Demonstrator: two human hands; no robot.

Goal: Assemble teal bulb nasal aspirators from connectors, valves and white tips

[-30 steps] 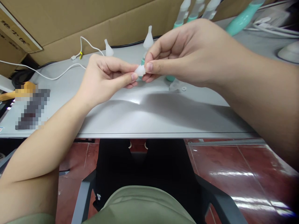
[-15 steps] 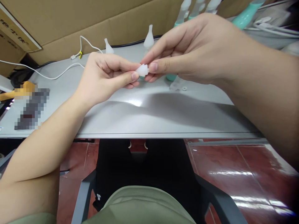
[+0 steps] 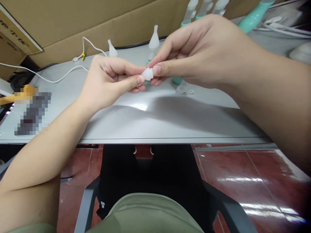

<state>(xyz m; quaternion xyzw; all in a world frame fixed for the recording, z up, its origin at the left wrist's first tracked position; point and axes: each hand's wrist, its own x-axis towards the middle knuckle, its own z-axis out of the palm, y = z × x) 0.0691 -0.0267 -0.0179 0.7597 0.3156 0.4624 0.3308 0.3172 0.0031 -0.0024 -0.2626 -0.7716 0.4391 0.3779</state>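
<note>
Pinches small white piece (image 3: 147, 74) at either end with left hand (image 3: 108, 76) and right hand (image 3: 199, 56) above desk (image 3: 131, 126), in front of white-tipped bottle (image 3: 154, 42), apparently mid-handling, not yet set down.

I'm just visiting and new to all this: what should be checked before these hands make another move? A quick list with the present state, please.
1. Left hand gripping the small white piece: ok, thumb and fingers pinch its narrower end.
2. Right hand at the other end: ok, thumb and fingers are closed there.
3. Anything hidden under the right fingertips: cannot tell, they cover it.
4. One hand free: not ok, both are at the piece.
5. Translucent part and small white disc in sight: ok, beside each other on the table.
6. White cable clear of the left hand: cannot tell, it passes out of sight behind it.
</note>
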